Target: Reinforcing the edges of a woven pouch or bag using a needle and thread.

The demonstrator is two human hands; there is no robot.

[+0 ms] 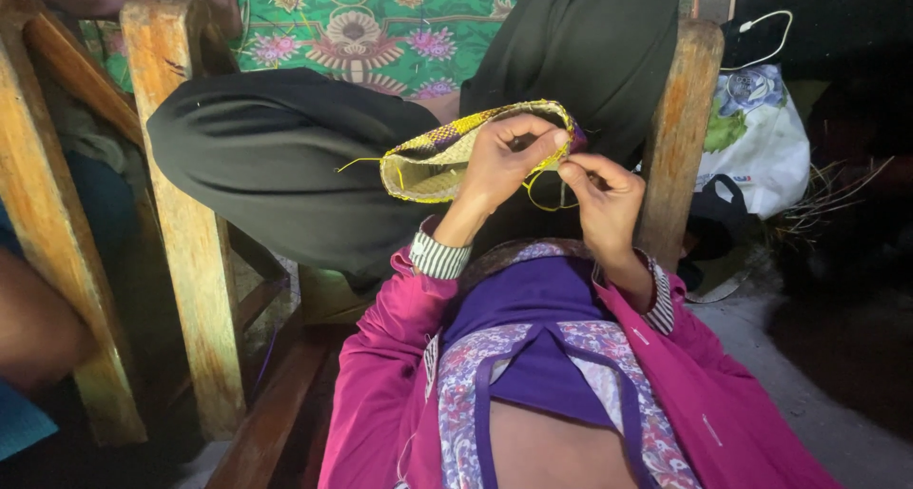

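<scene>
Woven yellow strip at frame centre above black-clad knees, left hand w/ grip closed on its right end, right hand just beside, fingers pinching thin yellow strand, wooden chair arm at left.

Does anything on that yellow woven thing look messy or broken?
Nothing looks broken. Loose yellow strands stick out of the small woven piece and dangle below the left hand and right hand, and another pokes out at its far end.

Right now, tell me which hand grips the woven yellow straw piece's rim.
The left hand grips the woven yellow straw piece; the right hand only pinches a loose yellow strand.
</scene>
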